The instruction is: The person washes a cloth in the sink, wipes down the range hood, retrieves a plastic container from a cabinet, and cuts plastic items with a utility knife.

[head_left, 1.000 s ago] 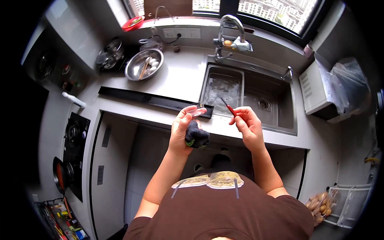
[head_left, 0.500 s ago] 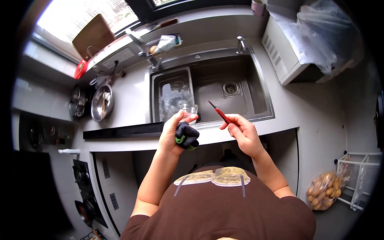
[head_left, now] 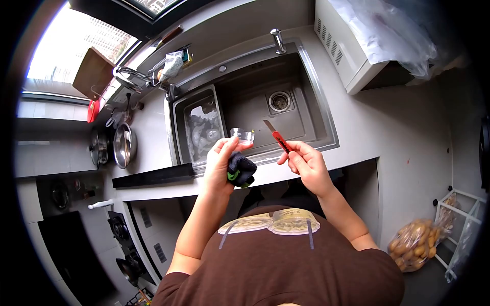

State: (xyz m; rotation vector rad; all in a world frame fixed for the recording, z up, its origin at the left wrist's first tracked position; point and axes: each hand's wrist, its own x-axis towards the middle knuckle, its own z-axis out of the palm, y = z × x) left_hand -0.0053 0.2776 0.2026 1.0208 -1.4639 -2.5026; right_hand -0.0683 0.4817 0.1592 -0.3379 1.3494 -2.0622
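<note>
Between the fingers of my left hand (head_left: pixel 221 162) is a small clear plastic piece (head_left: pixel 242 135). The same hand also holds a bunched dark cloth with green edging (head_left: pixel 241 169) against its palm. My right hand (head_left: pixel 308 166) grips a red utility knife (head_left: pixel 282 141), whose blade is out and points up and to the left. The two hands are apart, in front of the sink's near edge.
Beyond my hands is a metal sink (head_left: pixel 306 109) with an inner basin of water (head_left: pixel 203 127). A metal bowl (head_left: pixel 124 146) and a black strip (head_left: pixel 153 176) lie left. A white appliance (head_left: pixel 339 46) stands right, above a bag of potatoes (head_left: pixel 414 246).
The view has swung to the right, so the sink and bowl appear further left. Both hands keep hold of their things, and the knife's blade looks longer now.
</note>
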